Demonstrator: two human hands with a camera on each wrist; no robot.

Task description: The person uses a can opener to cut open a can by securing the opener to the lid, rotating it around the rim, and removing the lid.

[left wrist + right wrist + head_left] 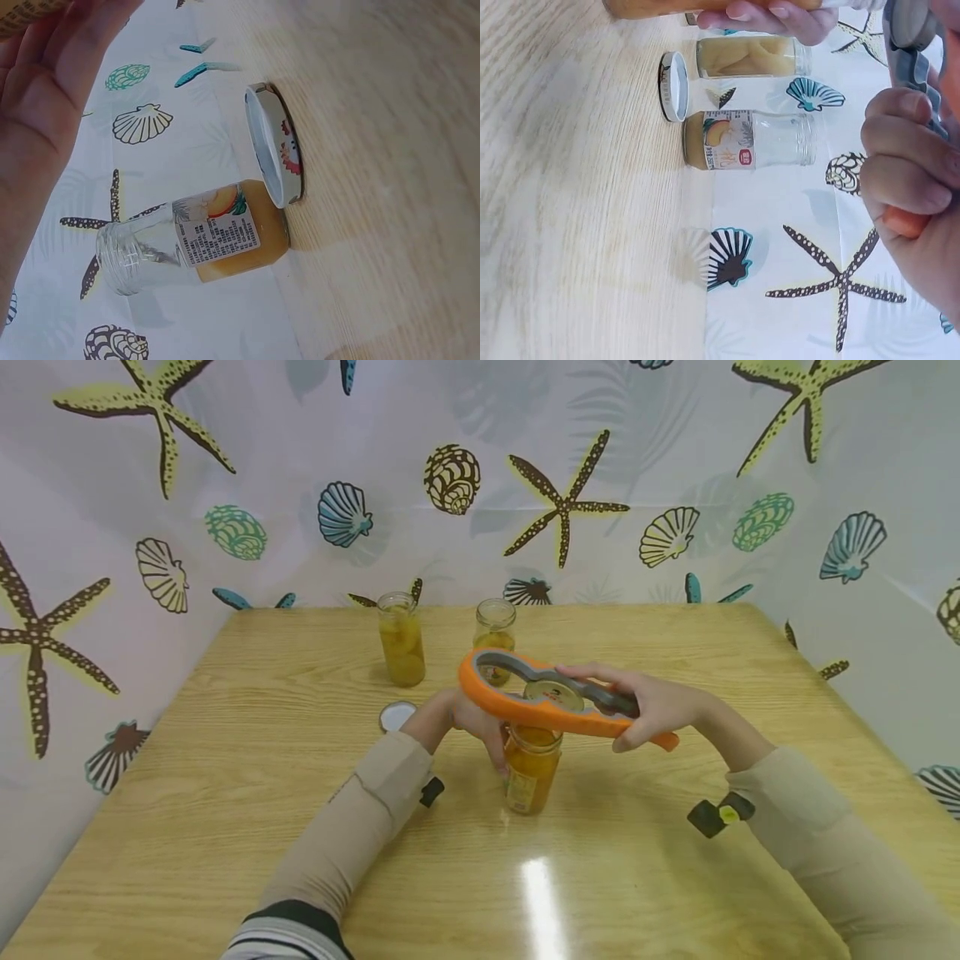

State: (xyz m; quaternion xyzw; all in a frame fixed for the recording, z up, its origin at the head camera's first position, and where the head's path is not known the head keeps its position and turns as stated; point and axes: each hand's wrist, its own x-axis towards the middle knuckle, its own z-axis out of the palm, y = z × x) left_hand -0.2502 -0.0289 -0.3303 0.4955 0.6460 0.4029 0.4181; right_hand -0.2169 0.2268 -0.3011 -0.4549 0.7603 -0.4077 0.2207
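My left hand [480, 722] grips a glass jar [532, 781] of orange fruit standing on the table. Its mouth is uncovered below the jar opener. My right hand [660, 706] holds the handles of an orange and grey jar opener [495, 700] just above this jar. Between the opener's grey inner edges sits a gold lid [553, 695]. Curled fingers [900, 150] of the right hand show round the handles in the right wrist view. The left hand [34, 112] is partly cut off in the left wrist view, where the jar's label fills the corner.
At the back of the wooden table [285, 760] stand two lidless jars: a tall jar [401, 643] of yellow fruit and a partly filled jar [495, 618]. A loose lid [397, 716] lies white inside up, left of the left hand. Patterned cloth [375, 435] hangs behind.
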